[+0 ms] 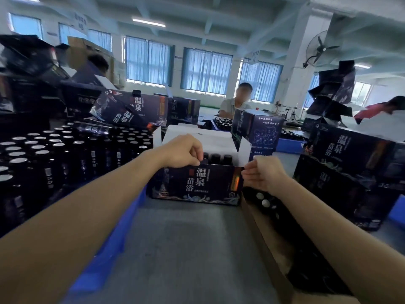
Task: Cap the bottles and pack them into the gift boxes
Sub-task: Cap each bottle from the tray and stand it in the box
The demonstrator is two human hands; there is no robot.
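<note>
A dark printed gift box [197, 183] stands open on the grey table [182, 249] in front of me, its white flaps up. Dark capped bottles [215, 159] stand inside it in a row. My left hand [184, 153] curls over the box's near left top edge, its fingertips at the leftmost bottle's cap. My right hand [262, 175] is at the box's right top corner, thumb and fingers pinching the right side flap [244, 153]. A large batch of dark bottles [54, 159] with silvery sealed tops stands to the left.
Finished and empty gift boxes are stacked at the left back [129, 110], behind [258, 128] and at the right [350, 163]. A brown carton [269, 255] holding black caps lies under my right forearm. A blue crate edge [122, 233] runs along the left. A person sits across the table.
</note>
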